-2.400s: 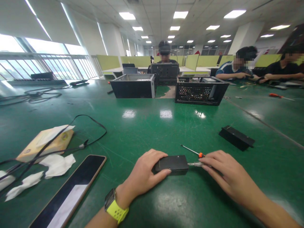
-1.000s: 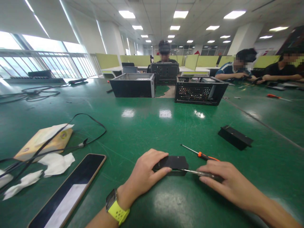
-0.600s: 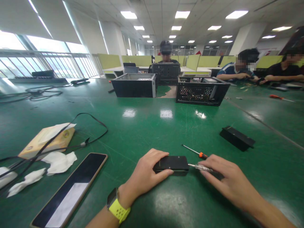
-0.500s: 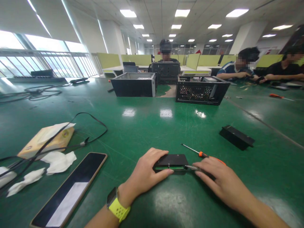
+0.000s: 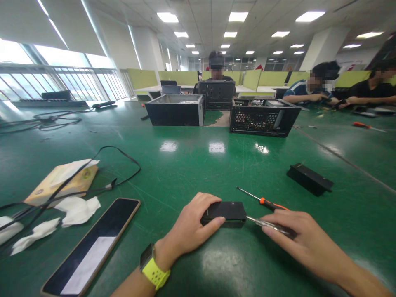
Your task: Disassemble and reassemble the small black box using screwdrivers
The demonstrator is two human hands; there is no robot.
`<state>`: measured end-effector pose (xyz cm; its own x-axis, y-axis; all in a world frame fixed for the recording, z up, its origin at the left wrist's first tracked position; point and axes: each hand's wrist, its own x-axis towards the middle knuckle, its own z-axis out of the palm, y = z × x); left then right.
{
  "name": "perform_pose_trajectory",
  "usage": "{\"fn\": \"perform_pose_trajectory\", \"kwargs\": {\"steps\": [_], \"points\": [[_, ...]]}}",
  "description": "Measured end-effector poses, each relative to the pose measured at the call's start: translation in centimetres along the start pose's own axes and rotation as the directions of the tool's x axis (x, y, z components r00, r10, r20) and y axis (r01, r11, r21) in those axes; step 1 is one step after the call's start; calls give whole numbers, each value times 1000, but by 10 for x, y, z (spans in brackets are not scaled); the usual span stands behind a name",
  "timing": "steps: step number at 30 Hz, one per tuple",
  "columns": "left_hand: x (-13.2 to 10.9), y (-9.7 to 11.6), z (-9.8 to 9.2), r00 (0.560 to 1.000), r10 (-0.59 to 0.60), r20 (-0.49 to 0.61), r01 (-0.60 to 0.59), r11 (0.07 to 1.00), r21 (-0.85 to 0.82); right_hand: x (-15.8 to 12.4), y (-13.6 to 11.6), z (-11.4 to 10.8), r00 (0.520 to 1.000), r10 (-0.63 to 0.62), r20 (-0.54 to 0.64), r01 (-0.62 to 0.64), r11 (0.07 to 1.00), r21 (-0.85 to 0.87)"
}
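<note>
A small flat black box point(image 5: 225, 212) lies on the green table point(image 5: 198, 165) in front of me. My left hand point(image 5: 190, 227), with a yellow-strapped watch on the wrist, is closed round the box's left end and holds it down. My right hand point(image 5: 298, 235) grips a thin metal tool point(image 5: 262, 223) whose tip reaches the box's right edge. An orange-handled screwdriver point(image 5: 261, 199) lies on the table just behind my right hand.
A phone point(image 5: 89, 247), crumpled tissues point(image 5: 77, 208), a tissue pack point(image 5: 60, 183) and a black cable point(image 5: 120, 165) lie at the left. A black bracket point(image 5: 309, 179) lies at the right. Two open computer cases point(image 5: 176, 109) point(image 5: 262, 117) stand farther back. Other people sit across the table.
The box's lid was lifted at the right edge half a second ago; now it lies flat. My right hand has drawn back slightly right, with the tool tip still at the box's edge.
</note>
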<state>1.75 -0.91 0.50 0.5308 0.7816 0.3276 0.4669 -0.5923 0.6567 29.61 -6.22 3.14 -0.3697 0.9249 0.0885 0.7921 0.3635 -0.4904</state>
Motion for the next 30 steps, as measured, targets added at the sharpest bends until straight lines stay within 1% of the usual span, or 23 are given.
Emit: {"fn": "perform_pose_trajectory", "kwargs": {"steps": [2,5,8,11,13,17,19,21,23,24,26,28,29,30], "points": [[0,0,0,1000,-10,1,10,1000,-11,1,-6,8,1000,31,3,-31,999,30],[0,1,1,999,-34,1,34,999,-22,3,-13,23,994,91,52,-93,995,42],[0,1,1,999,-34,1,34,999,-22,3,-17,28,988,123,91,-126,991,31],[-1,0,0,1000,-15,2,15,1000,-11,2,-15,21,980,149,132,-155,987,39],[-1,-1,0,1000,-10,-2,10,1000,-3,1,-12,12,970,140,197,-148,989,24],[-1,-3,0,1000,-8,-7,8,1000,-5,-4,-3,-2,933,44,358,-42,999,-12],[-1,-4,1,1000,-12,-5,12,1000,-15,-5,-1,-2,924,26,381,-13,999,-37],[0,-3,0,1000,-25,-7,25,999,-25,-4,-2,2,933,32,359,-10,998,-65],[2,-1,-1,999,-53,-3,53,998,-36,-1,-4,8,955,36,293,-13,997,-81],[2,1,-2,997,-71,1,71,997,-40,0,-5,12,972,36,233,-18,997,-78],[4,3,-4,995,-95,18,96,994,-59,4,-8,19,997,47,61,-44,997,-56],[4,6,-6,995,-87,42,90,992,-83,9,-11,26,993,58,-102,-60,998,-13],[4,7,-6,996,-74,50,78,993,-91,11,-13,30,989,50,-143,-48,999,13],[4,8,-6,997,-62,52,67,993,-96,14,-14,33,988,29,-154,-23,999,41]]}}
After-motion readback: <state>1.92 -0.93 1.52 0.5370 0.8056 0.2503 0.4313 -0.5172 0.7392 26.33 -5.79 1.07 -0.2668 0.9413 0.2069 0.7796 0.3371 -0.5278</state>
